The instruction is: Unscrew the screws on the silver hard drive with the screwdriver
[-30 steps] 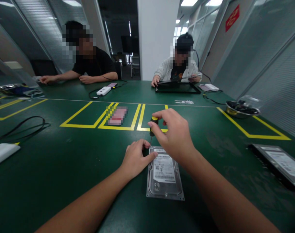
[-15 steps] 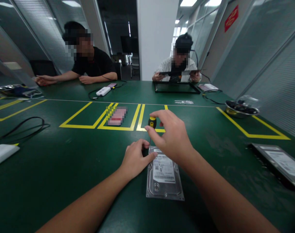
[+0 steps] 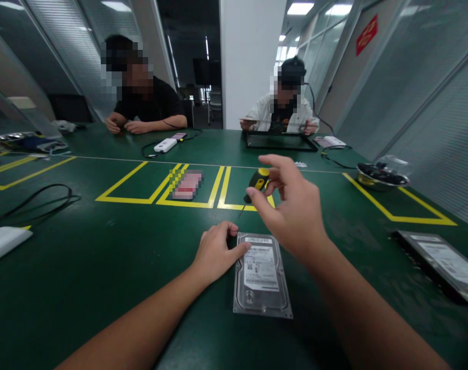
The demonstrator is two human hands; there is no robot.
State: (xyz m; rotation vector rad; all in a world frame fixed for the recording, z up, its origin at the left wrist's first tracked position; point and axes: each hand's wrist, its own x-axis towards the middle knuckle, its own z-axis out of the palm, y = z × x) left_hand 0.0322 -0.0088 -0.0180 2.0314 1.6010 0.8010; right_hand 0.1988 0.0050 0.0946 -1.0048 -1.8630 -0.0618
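Right hand (image 3: 295,210) grip pinches screwdriver (image 3: 256,184) above hard drive (image 3: 261,275); left hand (image 3: 216,252) grip steadies its far-left corner.

Bare table (image 3: 103,267) left & front of hard drive (image 3: 261,272); second drive (image 3: 442,262) blocks right (prob. well apart).

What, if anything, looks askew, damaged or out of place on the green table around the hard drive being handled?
Nothing stands out. The hard drive lies flat and looks intact, with the left hand touching its top corner. The right hand holds the screwdriver tilted above the drive, its tip off the drive. A second drive lies flat to the right.
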